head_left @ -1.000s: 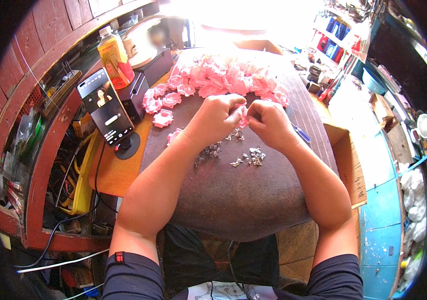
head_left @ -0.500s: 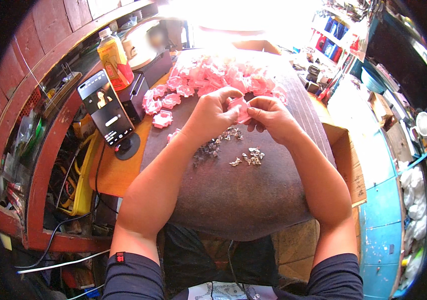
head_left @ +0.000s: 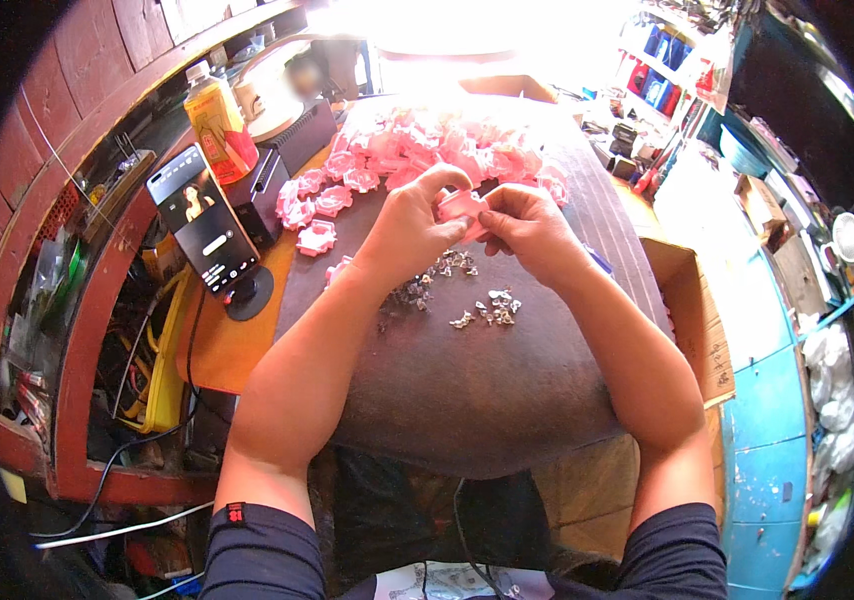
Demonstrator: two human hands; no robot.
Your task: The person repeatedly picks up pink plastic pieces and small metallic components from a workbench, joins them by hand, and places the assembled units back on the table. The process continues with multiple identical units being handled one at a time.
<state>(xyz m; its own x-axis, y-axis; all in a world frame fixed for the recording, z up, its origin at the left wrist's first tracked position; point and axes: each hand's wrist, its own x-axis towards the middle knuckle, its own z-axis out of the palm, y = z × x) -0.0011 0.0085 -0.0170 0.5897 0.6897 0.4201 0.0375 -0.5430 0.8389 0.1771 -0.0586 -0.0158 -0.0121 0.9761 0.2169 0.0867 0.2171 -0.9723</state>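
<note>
Between my hands, above the middle of the dark mat (head_left: 467,390), is a pink plastic piece (head_left: 462,210) with an uneven outline. My left hand (head_left: 412,228) grips it from the left, fingers curled over its far edge. The fingertips of my right hand (head_left: 535,232) pinch its right side; whether they also hold a small part is hidden. Below the hands lie small silvery metal parts (head_left: 492,308) in a loose cluster. Beside my left wrist is another heap of small metal parts (head_left: 415,292), darker and partly covered. Beyond my hands spreads a big pile of similar pink pieces (head_left: 427,135).
At the left, a phone (head_left: 205,220) leans on a round stand, with a drink bottle (head_left: 219,125) and a black box (head_left: 265,190) behind it. A cardboard box (head_left: 692,310) stands by the mat's right edge. A small blue object (head_left: 599,260) lies beside my right forearm.
The pink piece has turned a little in my fingers and shows more of its face. Both hands still hold it. The whole view has shifted slightly.
</note>
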